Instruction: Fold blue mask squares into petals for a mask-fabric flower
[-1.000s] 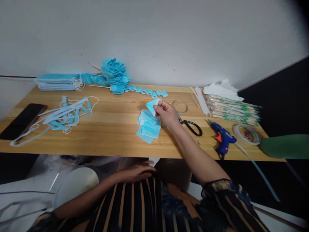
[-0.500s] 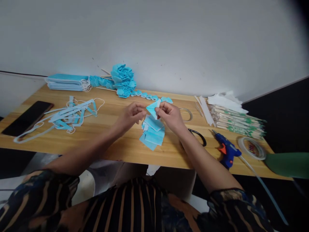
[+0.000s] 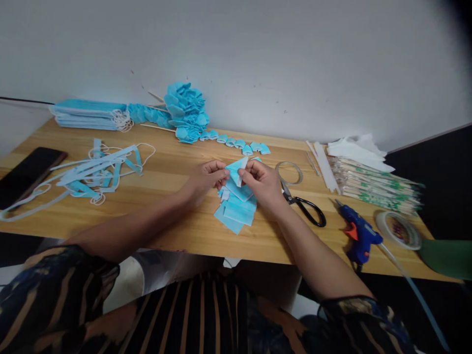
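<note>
A small blue-and-white piece of folded mask fabric (image 3: 236,170) is held up between my two hands, over the middle of the table. My right hand (image 3: 263,183) pinches its white-edged right side between thumb and fingers. At its left corner, my left hand (image 3: 209,178) is closed with thumb against fingertips. Just below lies a loose pile of cut blue mask pieces (image 3: 239,211). Behind the hands runs a row of small folded blue petals (image 3: 230,142). Black-handled scissors (image 3: 309,211) lie beside my right wrist, their blades partly hidden.
Blue fabric flowers (image 3: 184,110) on sticks and a stack of masks (image 3: 88,115) are at the back left. Trimmed strips and loops (image 3: 106,172) and a phone (image 3: 27,172) lie left. A glue gun (image 3: 357,233), tape roll (image 3: 398,230), wire coil (image 3: 289,173) and wrapped sticks (image 3: 376,184) occupy the right.
My left hand has come in to the fabric's left corner, which it was slightly apart from before. The right hand keeps its pinch. The whole view has shifted a little.
</note>
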Demonstrator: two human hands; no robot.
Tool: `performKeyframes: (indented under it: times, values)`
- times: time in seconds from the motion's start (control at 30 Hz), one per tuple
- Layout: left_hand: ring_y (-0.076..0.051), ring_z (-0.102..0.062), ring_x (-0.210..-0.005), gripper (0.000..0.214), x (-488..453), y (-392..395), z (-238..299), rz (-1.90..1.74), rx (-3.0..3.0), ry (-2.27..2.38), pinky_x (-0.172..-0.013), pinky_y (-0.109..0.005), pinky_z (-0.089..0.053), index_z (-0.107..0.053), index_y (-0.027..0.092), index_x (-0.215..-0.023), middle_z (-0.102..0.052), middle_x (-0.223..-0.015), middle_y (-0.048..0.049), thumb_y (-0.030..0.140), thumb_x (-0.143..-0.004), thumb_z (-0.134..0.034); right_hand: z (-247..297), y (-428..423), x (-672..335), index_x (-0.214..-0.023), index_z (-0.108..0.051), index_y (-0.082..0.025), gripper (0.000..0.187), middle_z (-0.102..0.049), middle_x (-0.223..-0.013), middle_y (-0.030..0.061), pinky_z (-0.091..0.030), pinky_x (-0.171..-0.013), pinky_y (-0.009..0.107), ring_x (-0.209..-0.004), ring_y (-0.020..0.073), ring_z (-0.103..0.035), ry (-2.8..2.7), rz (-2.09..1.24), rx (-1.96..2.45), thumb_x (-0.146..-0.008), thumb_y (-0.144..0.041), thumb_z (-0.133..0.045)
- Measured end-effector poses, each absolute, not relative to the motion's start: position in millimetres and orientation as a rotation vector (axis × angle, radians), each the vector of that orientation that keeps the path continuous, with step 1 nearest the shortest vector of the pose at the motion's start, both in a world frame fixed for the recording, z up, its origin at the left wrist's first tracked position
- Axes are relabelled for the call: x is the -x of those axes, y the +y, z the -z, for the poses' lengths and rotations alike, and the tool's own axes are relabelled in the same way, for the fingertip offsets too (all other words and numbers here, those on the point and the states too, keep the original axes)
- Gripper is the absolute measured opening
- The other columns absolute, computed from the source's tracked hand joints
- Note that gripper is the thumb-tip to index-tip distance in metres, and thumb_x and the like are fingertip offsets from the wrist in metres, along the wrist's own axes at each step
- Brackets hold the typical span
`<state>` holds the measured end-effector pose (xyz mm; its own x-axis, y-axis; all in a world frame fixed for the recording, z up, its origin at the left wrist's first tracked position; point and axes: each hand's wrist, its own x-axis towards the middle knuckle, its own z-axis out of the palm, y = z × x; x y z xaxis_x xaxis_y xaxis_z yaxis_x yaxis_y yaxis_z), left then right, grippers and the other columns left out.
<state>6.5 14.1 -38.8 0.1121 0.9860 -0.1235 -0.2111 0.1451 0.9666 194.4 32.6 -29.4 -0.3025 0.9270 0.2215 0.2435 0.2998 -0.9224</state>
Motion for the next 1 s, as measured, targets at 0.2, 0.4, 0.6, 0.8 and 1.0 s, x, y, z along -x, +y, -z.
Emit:
performKeyframes:
  times: [0.2,0.4,0.6,0.8,1.0]
  values:
    - [-0.008,-0.058,-0.057,0.019,-5,9,43,-1.135,-0.975,1.009,-0.054,-0.02,-0.046,-0.063,0.016,-0.081,-0.066,-0.068,0.0018,0.023,-0.073,-0.078,31,31,-194,-0.072,-0.056,-0.023,0.023,-0.058,-0.061,-0.0043,-0.036,-0.057,0.028,-0.056,0.0116,-0.048,-1.743,-1.04,1.07,-0.087,-0.037,-0.065]
    - [-0.01,-0.058,-0.059,0.03,-1,6,36,-1.071,-1.068,1.023,-0.057,-0.023,-0.047,-0.069,0.016,-0.096,-0.065,-0.071,0.0012,0.036,-0.076,-0.078,33,30,-194,-0.073,-0.056,-0.023,0.023,-0.058,-0.06,-0.0038,-0.037,-0.057,0.028,-0.056,0.0123,-0.049,-1.736,-1.098,1.06,-0.088,-0.038,-0.066]
    - [-0.01,-0.052,-0.06,0.03,-4,2,33,-1.065,-1.328,1.149,-0.057,-0.021,-0.04,-0.064,0.016,-0.07,-0.058,-0.063,0.0014,0.043,-0.082,-0.071,33,28,-191,-0.074,-0.057,-0.024,0.026,-0.055,-0.062,-0.0036,-0.036,-0.058,0.029,-0.058,0.013,-0.046,-1.779,-1.082,1.082,-0.088,-0.043,-0.068]
    - [-0.011,-0.051,-0.06,0.029,-2,3,35,-1.036,-1.458,1.168,-0.056,-0.022,-0.037,-0.06,0.018,-0.068,-0.058,-0.062,0.0014,0.042,-0.082,-0.068,32,26,-191,-0.074,-0.056,-0.024,0.027,-0.056,-0.065,-0.0022,-0.036,-0.06,0.029,-0.063,0.0139,-0.047,-1.823,-1.043,1.074,-0.089,-0.043,-0.067]
    - [-0.012,-0.053,-0.061,0.03,0,4,34,-0.996,-1.528,1.172,-0.056,-0.022,-0.037,-0.06,0.018,-0.069,-0.06,-0.064,0.0,0.043,-0.084,-0.067,31,23,-192,-0.076,-0.058,-0.023,0.022,-0.054,-0.065,-0.003,-0.035,-0.059,0.029,-0.061,0.0127,-0.045,-1.832,-1.039,1.079,-0.089,-0.039,-0.066]
